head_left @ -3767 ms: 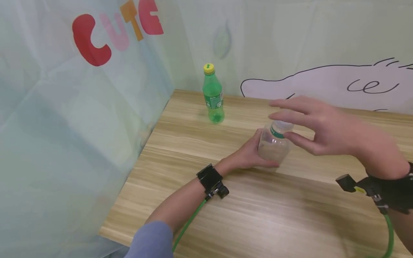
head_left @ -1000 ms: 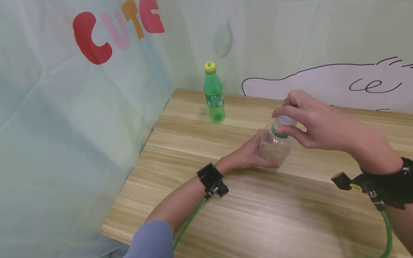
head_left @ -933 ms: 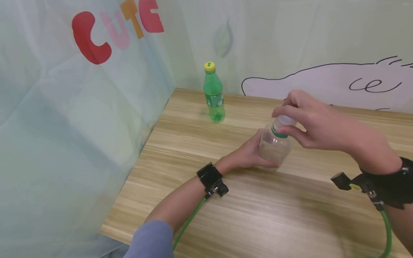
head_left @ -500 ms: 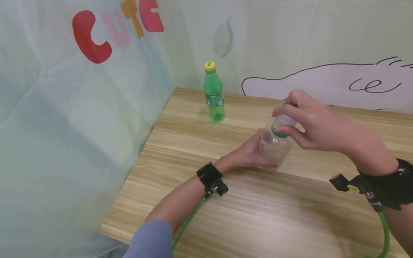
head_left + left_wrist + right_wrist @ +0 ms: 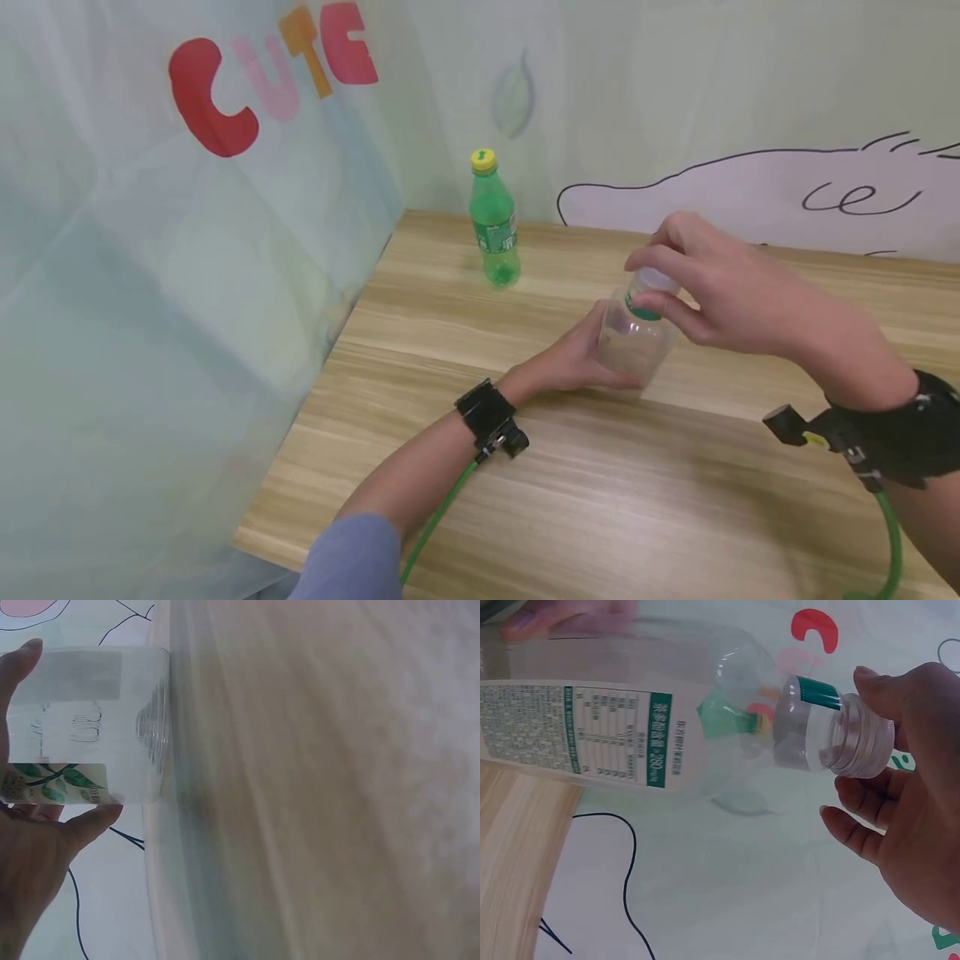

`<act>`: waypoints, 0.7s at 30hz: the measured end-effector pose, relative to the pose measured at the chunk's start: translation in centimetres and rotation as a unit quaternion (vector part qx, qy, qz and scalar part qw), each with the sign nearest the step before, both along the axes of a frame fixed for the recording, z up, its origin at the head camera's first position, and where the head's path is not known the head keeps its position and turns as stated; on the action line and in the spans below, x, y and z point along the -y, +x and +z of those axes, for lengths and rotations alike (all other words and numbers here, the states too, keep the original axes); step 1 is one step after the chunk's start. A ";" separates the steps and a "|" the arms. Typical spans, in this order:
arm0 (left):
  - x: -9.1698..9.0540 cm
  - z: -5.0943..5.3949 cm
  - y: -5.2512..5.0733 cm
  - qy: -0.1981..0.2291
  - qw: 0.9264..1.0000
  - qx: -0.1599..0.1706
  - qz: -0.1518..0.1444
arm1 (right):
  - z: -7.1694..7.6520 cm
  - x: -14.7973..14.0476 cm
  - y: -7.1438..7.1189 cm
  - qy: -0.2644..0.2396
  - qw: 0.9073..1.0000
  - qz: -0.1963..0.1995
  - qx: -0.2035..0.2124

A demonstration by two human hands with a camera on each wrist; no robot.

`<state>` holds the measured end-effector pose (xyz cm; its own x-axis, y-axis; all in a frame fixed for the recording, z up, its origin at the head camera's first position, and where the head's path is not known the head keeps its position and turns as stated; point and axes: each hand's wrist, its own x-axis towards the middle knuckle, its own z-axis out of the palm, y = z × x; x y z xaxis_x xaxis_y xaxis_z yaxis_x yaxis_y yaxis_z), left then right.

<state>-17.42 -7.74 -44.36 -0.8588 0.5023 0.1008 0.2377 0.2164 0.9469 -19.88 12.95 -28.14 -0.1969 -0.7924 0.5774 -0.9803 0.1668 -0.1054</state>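
A large clear plastic bottle [image 5: 633,346] stands upright on the wooden table, with a green band round its neck. My left hand [image 5: 573,358] grips its body low down from the left; in the left wrist view the thumb and fingers wrap the bottle [image 5: 135,690] near a label with green leaves. At the top, the thumb and fingers of my right hand [image 5: 723,287] pinch the whitish, see-through cap [image 5: 656,279]. The right wrist view shows this ridged cap [image 5: 874,739] on the neck, and a printed label [image 5: 619,739] on the bottle's side.
A green soda bottle [image 5: 493,225] with a yellow cap stands upright behind and left of the clear bottle. Printed cloth hangs behind and left of the table [image 5: 420,308]. A green cable [image 5: 442,517] trails from the left wrist camera, another [image 5: 892,542] from the right.
Earliest, my right hand was spread beside the cap; it has since come in and pinched it. Over the last second both hands keep their holds, the right wrist shifting slightly left.
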 end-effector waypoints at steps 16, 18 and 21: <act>-0.1 0.2 0.3 -0.010 1.000 0.000 0.011 | -0.4 -1.2 0.5 -0.061 0.996 -0.049 0.037; -0.1 0.2 0.4 -0.010 1.000 0.002 0.017 | -0.2 -1.5 0.7 -0.059 0.995 -0.059 0.046; 0.0 0.1 0.5 -0.007 1.000 0.007 0.022 | 0.0 -2.1 0.8 -0.064 0.993 -0.071 0.063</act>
<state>-16.88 -7.73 -44.24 -0.8811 0.4658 0.0815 0.2147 0.2405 0.9466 -19.13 15.08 -28.13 -0.3788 -0.6729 0.6353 -0.9255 0.2805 -0.2547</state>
